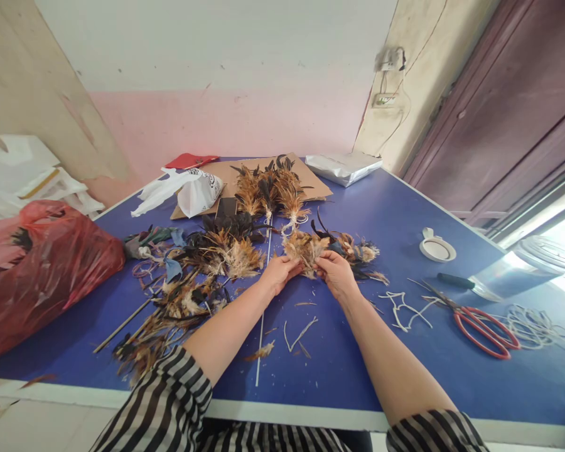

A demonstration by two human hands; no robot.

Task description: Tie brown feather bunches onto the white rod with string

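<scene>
My left hand [277,273] and my right hand [335,271] meet at the middle of the blue table [395,207]. Both close their fingers on one bunch of brown and tan feathers [305,247], held just above the tabletop. More tied feather bunches [269,186] lie behind on a sheet of cardboard [311,177]. A loose heap of dark and tan feathers [202,270] spreads to the left of my left hand. Short white string pieces [405,307] lie to the right of my right wrist.
Red-handled scissors [480,323] and a coil of white string [537,326] lie at the right. A white tape roll [437,249] sits behind them. A red plastic bag [37,263] bulges at the left edge. A white bag [193,188] lies at the back.
</scene>
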